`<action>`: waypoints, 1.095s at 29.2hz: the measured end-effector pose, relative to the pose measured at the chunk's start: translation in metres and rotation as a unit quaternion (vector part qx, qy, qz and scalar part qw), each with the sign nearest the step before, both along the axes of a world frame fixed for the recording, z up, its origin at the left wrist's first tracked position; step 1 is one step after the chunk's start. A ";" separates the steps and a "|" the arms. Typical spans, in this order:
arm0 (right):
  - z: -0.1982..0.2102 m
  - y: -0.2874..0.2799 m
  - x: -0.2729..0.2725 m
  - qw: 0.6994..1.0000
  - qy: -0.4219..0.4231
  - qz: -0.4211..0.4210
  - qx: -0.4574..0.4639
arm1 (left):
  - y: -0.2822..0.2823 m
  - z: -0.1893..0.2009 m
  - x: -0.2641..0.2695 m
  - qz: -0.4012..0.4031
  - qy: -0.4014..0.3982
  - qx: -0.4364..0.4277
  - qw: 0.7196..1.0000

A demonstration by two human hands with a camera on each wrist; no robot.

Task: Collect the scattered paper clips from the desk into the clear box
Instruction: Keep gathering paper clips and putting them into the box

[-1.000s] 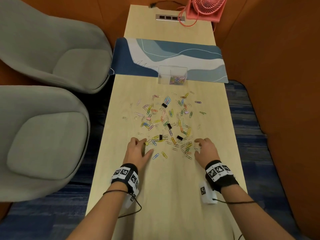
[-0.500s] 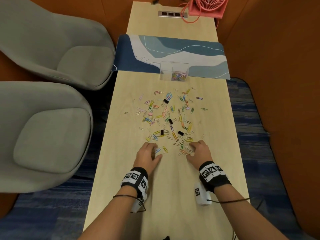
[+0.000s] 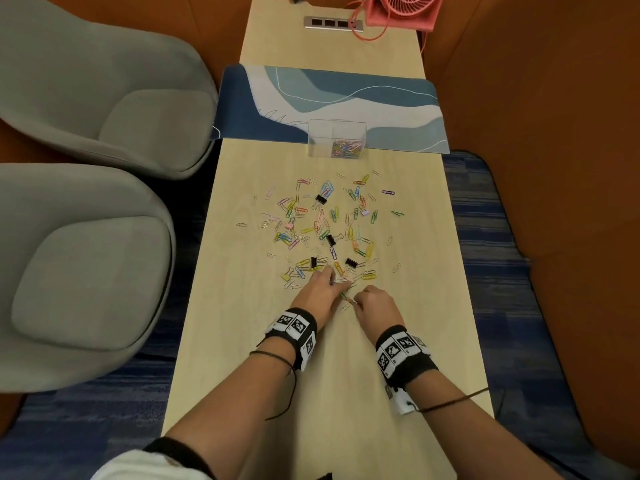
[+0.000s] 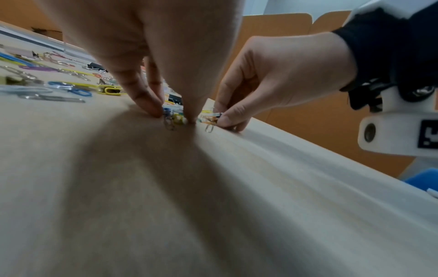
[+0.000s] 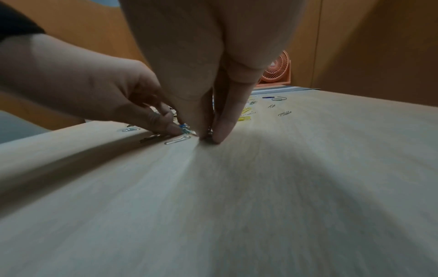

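- Holding some coloured clips already, clear box (image 3: 336,138) stands at desk (image 3: 346,393) far part, on mat (image 3: 398,109) edge.
- Paper clips (image 3: 325,230) + black binder clips (image 3: 350,262) lie scattered nearer than box.
- Left hand (image 3: 317,289) & right hand (image 3: 375,303), nearest side of scatter, each w/ fingertips pinching few clips on desk.

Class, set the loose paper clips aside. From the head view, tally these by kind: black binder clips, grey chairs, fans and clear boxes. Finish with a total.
Black binder clips: 4
Grey chairs: 2
Pink fan: 1
Clear box: 1
Total: 8
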State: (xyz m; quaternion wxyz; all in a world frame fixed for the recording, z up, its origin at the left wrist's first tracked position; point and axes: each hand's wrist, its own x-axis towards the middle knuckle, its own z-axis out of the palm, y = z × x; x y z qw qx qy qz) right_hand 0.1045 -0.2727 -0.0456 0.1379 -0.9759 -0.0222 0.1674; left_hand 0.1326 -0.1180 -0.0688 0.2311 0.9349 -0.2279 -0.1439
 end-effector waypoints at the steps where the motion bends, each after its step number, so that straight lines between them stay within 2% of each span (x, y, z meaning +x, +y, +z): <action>1: 0.002 -0.001 0.001 1.000 0.008 0.007 -0.021 | 0.001 -0.001 0.001 0.002 -0.014 -0.004 1.000; 8: 0.014 0.003 0.008 0.991 0.052 0.049 -0.116 | 0.008 -0.007 0.000 0.012 -0.029 -0.011 0.999; 12: 0.014 0.004 0.011 0.993 0.057 0.028 -0.104 | 0.005 0.001 0.007 0.023 0.003 -0.020 1.000; 15: 0.011 -0.001 0.010 0.997 0.049 -0.044 -0.035 | -0.002 0.006 0.005 -0.011 -0.002 0.004 1.000; 17: 0.010 -0.009 0.009 0.987 0.048 -0.145 0.051 | -0.006 0.008 0.003 -0.029 -0.007 0.025 0.999; 20: 0.006 -0.023 0.004 0.930 0.054 -0.303 0.200 | -0.008 0.009 0.003 -0.015 -0.008 0.027 0.999; 22: 0.004 -0.027 0.000 0.887 0.068 -0.363 0.277 | -0.009 0.005 0.004 -0.001 -0.002 0.011 1.000; 23: 0.003 -0.028 -0.001 0.877 0.072 -0.372 0.294 | -0.009 0.004 0.005 0.002 0.002 0.010 1.000; 28: 0.001 -0.033 -0.002 0.869 0.086 -0.369 0.318 | -0.008 0.008 0.014 0.008 0.028 -0.006 1.000; 32: 0.008 -0.038 -0.003 0.856 0.090 -0.357 0.364 | -0.008 0.012 0.017 0.067 0.048 -0.051 0.995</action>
